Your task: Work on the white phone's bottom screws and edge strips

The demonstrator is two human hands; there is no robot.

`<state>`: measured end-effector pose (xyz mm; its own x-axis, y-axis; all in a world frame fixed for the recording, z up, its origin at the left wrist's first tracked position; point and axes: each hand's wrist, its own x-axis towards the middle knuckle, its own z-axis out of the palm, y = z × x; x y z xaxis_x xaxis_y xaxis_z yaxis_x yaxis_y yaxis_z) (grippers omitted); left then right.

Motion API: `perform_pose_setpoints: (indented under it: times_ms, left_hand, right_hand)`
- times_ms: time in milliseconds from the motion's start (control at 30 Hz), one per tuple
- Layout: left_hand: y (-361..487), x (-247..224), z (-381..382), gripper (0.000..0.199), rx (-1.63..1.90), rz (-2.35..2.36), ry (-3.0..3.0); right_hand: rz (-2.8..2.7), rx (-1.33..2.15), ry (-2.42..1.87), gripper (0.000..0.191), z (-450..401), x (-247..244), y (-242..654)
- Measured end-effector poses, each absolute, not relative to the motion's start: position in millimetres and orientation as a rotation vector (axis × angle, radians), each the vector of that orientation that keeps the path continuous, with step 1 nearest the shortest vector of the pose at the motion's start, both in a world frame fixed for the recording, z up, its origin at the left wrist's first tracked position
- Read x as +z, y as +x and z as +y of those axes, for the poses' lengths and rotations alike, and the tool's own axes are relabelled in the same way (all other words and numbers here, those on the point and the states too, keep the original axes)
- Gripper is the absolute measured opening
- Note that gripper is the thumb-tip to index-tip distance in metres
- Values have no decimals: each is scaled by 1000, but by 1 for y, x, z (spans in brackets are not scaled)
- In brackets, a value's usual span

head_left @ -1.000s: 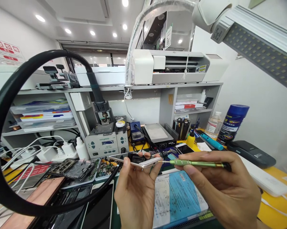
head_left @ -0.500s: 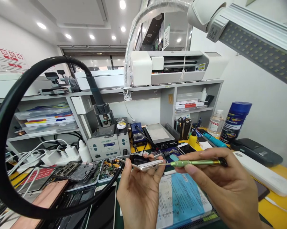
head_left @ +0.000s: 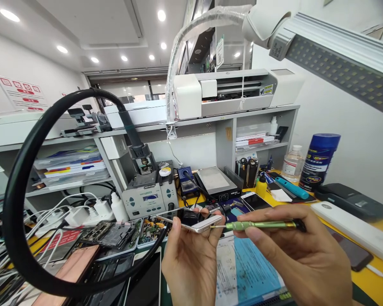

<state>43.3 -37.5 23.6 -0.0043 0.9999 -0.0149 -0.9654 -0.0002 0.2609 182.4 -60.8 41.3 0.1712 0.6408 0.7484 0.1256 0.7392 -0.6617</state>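
My left hand (head_left: 191,263) grips a thin silver-white smartphone (head_left: 201,225) between thumb and fingers. The phone lies nearly flat, its end edge with the port and small holes turned toward my right hand. In my right hand (head_left: 309,255) is a slim green screwdriver (head_left: 261,225), held level between thumb and fingers. Its fine tip meets the phone's end edge near the port; whether it sits in a screw is too small to tell. Under both hands lies a worn blue and white printed sheet (head_left: 251,267).
A thick black hose (head_left: 14,204) loops at the left. Phone parts in trays (head_left: 140,244), a copper-coloured phone panel (head_left: 66,274) and white cables lie there. A rework station (head_left: 149,197) stands behind; a blue spray can (head_left: 320,161) and white power bank (head_left: 353,229) sit right.
The screwdriver tip has shifted along the phone's end edge, toward the side nearer me. The phone has turned slightly, and the whole view has swung a little to the left.
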Motion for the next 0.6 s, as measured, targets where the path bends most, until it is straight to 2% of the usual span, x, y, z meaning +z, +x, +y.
perform_pose_setpoints:
  times_ms: [600]
  left_hand:
    - [45, 17, -37, 21, 1771, 183, 347]
  right_hand:
    - [-1308, 382, -831, 18, -59, 42, 184]
